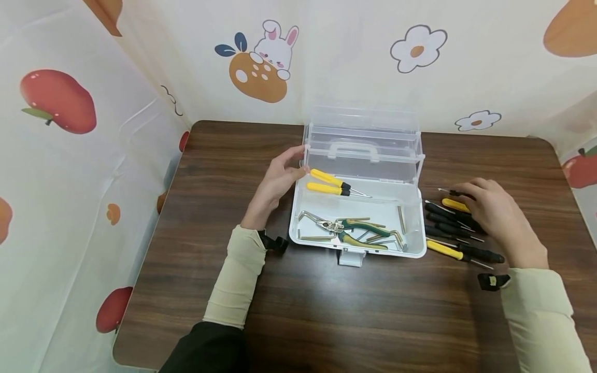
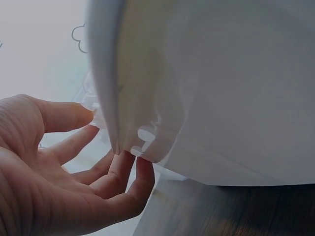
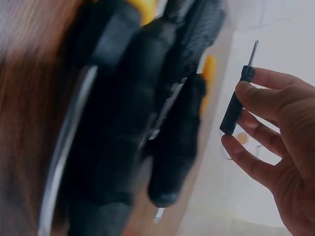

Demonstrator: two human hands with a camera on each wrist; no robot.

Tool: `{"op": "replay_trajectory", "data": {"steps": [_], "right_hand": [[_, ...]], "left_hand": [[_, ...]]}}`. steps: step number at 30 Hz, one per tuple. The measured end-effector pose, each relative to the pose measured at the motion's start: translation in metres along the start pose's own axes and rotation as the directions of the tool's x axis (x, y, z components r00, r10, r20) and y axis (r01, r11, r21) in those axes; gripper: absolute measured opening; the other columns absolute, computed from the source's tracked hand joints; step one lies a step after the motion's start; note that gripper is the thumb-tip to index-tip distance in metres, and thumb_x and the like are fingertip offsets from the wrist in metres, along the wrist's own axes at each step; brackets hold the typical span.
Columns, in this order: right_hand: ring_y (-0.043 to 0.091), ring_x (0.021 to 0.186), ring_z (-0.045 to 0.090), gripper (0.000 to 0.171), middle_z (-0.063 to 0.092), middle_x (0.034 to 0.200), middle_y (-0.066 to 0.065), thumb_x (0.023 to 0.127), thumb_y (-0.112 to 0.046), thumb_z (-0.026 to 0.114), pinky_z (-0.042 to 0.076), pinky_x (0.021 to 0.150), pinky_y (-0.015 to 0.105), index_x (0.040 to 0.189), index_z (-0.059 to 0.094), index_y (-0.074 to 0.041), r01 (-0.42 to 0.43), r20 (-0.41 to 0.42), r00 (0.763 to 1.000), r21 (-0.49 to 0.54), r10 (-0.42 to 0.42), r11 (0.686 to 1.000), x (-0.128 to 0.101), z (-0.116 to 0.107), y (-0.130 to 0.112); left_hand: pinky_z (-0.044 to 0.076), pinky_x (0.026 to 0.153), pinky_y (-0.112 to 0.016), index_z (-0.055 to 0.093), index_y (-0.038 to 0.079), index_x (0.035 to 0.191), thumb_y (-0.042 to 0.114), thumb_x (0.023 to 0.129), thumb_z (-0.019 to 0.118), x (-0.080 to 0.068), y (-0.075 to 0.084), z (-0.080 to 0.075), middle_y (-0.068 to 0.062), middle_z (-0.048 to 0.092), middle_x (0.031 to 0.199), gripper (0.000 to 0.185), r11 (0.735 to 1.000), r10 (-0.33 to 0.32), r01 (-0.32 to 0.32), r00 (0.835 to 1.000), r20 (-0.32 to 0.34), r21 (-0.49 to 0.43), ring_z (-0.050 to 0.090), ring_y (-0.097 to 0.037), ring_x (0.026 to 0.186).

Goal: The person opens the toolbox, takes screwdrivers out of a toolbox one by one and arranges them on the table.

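An open white toolbox [image 1: 298, 228] with a clear lid [image 1: 364, 134] tipped back sits on the table. At its back left corner my left hand [image 1: 276, 178] holds the box, thumb and curved fingers about the edge by the hinge [image 2: 145, 132]. Two yellow-handled screwdrivers [image 1: 324, 188], green-handled pliers [image 1: 359, 226] and several hex keys [image 1: 317, 238] lie inside. To the right of the box, my right hand [image 1: 499, 210] pinches a small black screwdriver [image 3: 232, 112] between thumb and fingers. It is raised over a pile of black-handled screwdrivers [image 1: 480, 253].
A yellow-handled screwdriver [image 1: 444, 249] lies at the front of the pile, beside the box's right wall. The box's latch [image 1: 351, 258] hangs at its front. Behind the wooden table [image 1: 364, 321] hangs a printed cloth [image 1: 345, 62], with more cloth at the left.
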State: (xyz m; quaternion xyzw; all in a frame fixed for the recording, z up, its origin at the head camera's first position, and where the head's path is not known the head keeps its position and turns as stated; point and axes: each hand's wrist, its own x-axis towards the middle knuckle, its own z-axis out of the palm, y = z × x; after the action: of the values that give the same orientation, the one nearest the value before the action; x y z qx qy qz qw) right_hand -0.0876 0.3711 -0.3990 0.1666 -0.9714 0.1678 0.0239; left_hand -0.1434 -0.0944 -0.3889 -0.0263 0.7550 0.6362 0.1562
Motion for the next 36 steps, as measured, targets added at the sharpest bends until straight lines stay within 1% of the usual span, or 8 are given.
{"op": "replay_trajectory", "data": {"steps": [4, 7, 11, 16, 20, 26, 31, 36], "right_hand": [[0.047, 0.106, 0.059, 0.024, 0.068, 0.110, 0.025, 0.095, 0.008, 0.066, 0.044, 0.091, 0.065, 0.119, 0.070, 0.002, 0.012, 0.023, 1.000, -0.014, -0.012, 1.000, 0.003, 0.006, 0.012], [0.046, 0.100, 0.060, 0.024, 0.069, 0.106, 0.025, 0.094, 0.008, 0.067, 0.046, 0.086, 0.064, 0.117, 0.071, 0.004, 0.022, 0.037, 0.999, -0.023, -0.021, 0.999, 0.004, 0.009, 0.019], [0.045, 0.098, 0.061, 0.023, 0.070, 0.105, 0.025, 0.093, 0.009, 0.067, 0.047, 0.084, 0.064, 0.115, 0.070, 0.004, 0.018, 0.066, 0.998, -0.027, -0.016, 0.999, 0.005, 0.011, 0.025], [0.044, 0.098, 0.062, 0.023, 0.070, 0.106, 0.025, 0.094, 0.008, 0.067, 0.047, 0.084, 0.064, 0.116, 0.070, 0.004, 0.008, 0.088, 0.996, -0.023, -0.006, 1.000, 0.005, 0.012, 0.029], [0.046, 0.104, 0.061, 0.024, 0.069, 0.111, 0.026, 0.096, 0.005, 0.066, 0.046, 0.088, 0.066, 0.120, 0.070, 0.003, -0.022, 0.114, 0.993, -0.024, 0.024, 0.999, 0.006, 0.012, 0.026], [0.047, 0.105, 0.061, 0.022, 0.069, 0.111, 0.025, 0.097, 0.001, 0.068, 0.046, 0.089, 0.066, 0.118, 0.070, 0.002, -0.040, 0.099, 0.994, -0.020, 0.042, 0.999, 0.007, 0.007, 0.013], [0.046, 0.106, 0.061, 0.023, 0.067, 0.116, 0.026, 0.098, -0.002, 0.068, 0.047, 0.090, 0.065, 0.120, 0.069, 0.002, -0.060, 0.093, 0.994, -0.006, 0.061, 0.998, 0.012, -0.002, -0.009], [0.043, 0.103, 0.065, 0.026, 0.067, 0.118, 0.024, 0.097, -0.003, 0.070, 0.050, 0.086, 0.063, 0.123, 0.068, 0.000, -0.070, 0.071, 0.995, 0.029, 0.068, 0.997, 0.015, -0.013, -0.036]], "left_hand": [[0.048, 0.107, -0.046, 0.053, 0.023, 0.153, 0.010, 0.101, 0.066, 0.000, 0.000, 0.000, -0.010, 0.054, 0.152, 0.055, 1.000, 0.009, -0.009, 1.000, 0.006, -0.001, 0.066, -0.030, 0.111], [0.048, 0.107, -0.046, 0.053, 0.022, 0.153, 0.010, 0.101, 0.066, -0.001, -0.001, -0.001, -0.011, 0.054, 0.152, 0.055, 1.000, 0.011, -0.011, 1.000, 0.006, -0.002, 0.066, -0.034, 0.114], [0.048, 0.107, -0.047, 0.053, 0.022, 0.153, 0.010, 0.101, 0.066, 0.000, -0.001, -0.001, -0.011, 0.053, 0.152, 0.055, 1.000, 0.005, -0.005, 1.000, 0.006, -0.002, 0.065, -0.037, 0.117], [0.047, 0.109, -0.049, 0.052, 0.023, 0.153, 0.011, 0.101, 0.067, 0.000, -0.001, -0.001, -0.010, 0.053, 0.153, 0.056, 1.000, -0.004, 0.004, 1.000, 0.009, 0.009, 0.065, -0.036, 0.116], [0.048, 0.109, -0.049, 0.053, 0.024, 0.153, 0.012, 0.101, 0.067, 0.000, -0.001, -0.001, -0.010, 0.054, 0.152, 0.056, 1.000, -0.008, 0.008, 1.000, 0.005, 0.014, 0.066, -0.034, 0.115], [0.047, 0.109, -0.049, 0.053, 0.024, 0.153, 0.012, 0.101, 0.067, 0.000, -0.001, 0.000, -0.010, 0.054, 0.151, 0.055, 1.000, -0.002, 0.002, 1.000, 0.005, 0.013, 0.066, -0.034, 0.115], [0.047, 0.110, -0.049, 0.054, 0.022, 0.153, 0.011, 0.101, 0.067, 0.000, -0.001, 0.000, -0.011, 0.054, 0.152, 0.055, 1.000, 0.009, -0.009, 1.000, 0.002, 0.005, 0.066, -0.036, 0.116], [0.047, 0.110, -0.050, 0.054, 0.022, 0.152, 0.011, 0.101, 0.067, 0.000, -0.002, -0.001, -0.011, 0.054, 0.152, 0.054, 1.000, 0.012, -0.012, 1.000, 0.002, -0.002, 0.066, -0.039, 0.117]]}}
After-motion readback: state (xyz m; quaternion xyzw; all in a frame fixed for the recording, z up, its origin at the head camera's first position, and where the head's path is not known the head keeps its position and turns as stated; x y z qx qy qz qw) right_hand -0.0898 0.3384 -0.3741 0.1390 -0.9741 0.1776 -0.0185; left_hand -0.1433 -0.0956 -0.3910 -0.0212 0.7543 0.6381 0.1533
